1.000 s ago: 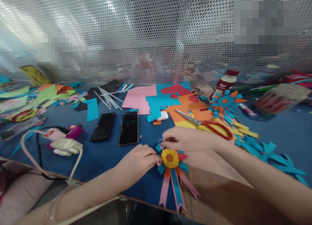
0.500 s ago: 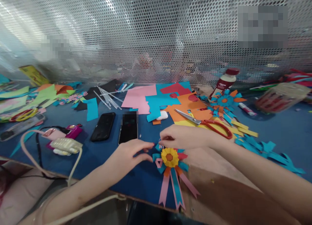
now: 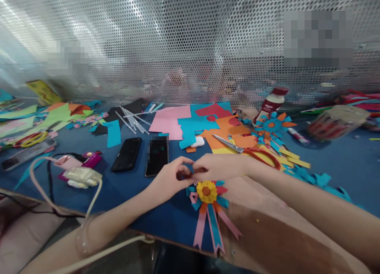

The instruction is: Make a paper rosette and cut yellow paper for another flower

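A paper rosette (image 3: 207,191) with a yellow centre, blue, red and pink loops and pink and blue tails lies at the table's near edge. Just above its upper left petals my two hands meet, fingertips together. My left hand (image 3: 177,173) curves in from the left with thumb and fingers nearly closed; what it pinches, if anything, is hidden. My right hand (image 3: 215,167) is curled in a pinch, and a bit of pink shows under its fingertips. Beyond my right wrist lie open scissors (image 3: 264,155) with red handles.
Two phones (image 3: 127,154) lie left of my hands. Charging plugs and cables (image 3: 83,175) run over the left edge. Coloured paper sheets (image 3: 169,119) and white sticks (image 3: 135,121) spread behind. A bottle (image 3: 271,102), a second paper flower (image 3: 271,125) and a clear jar (image 3: 335,121) stand right.
My left hand has moved right and up, so its fingers now meet those of my right hand above the rosette. The right hand and the rosette have barely shifted.
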Demonstrator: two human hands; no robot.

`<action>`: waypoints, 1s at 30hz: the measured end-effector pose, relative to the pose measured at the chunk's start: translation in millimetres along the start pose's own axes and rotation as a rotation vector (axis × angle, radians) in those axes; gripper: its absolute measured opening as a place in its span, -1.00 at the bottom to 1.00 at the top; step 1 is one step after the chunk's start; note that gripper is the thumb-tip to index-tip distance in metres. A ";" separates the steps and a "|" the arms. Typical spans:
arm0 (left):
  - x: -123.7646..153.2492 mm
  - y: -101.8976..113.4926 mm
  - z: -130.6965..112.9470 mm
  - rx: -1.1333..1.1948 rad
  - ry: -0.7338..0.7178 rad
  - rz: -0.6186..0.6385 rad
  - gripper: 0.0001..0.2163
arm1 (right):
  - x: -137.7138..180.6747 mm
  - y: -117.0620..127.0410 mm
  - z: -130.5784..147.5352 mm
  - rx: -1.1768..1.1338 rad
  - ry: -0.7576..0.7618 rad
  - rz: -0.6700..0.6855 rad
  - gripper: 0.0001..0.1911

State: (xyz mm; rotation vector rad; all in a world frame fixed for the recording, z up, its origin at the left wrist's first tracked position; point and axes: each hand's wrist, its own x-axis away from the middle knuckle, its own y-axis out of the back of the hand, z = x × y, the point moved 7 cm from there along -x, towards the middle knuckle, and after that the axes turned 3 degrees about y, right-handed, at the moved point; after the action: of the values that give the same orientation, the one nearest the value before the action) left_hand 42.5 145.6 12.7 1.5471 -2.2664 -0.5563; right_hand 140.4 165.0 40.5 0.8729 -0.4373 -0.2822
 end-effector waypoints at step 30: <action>4.8 18.3 -0.5 -0.120 -0.013 -0.065 -0.77 | 16.8 -4.1 -15.4 -0.122 -0.078 -0.588 -0.94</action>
State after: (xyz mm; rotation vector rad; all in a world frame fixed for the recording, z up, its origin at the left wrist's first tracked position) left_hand 26.4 147.1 22.5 1.5664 -2.1565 -0.7077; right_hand 162.3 165.9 32.9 0.8585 -0.2230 -0.8769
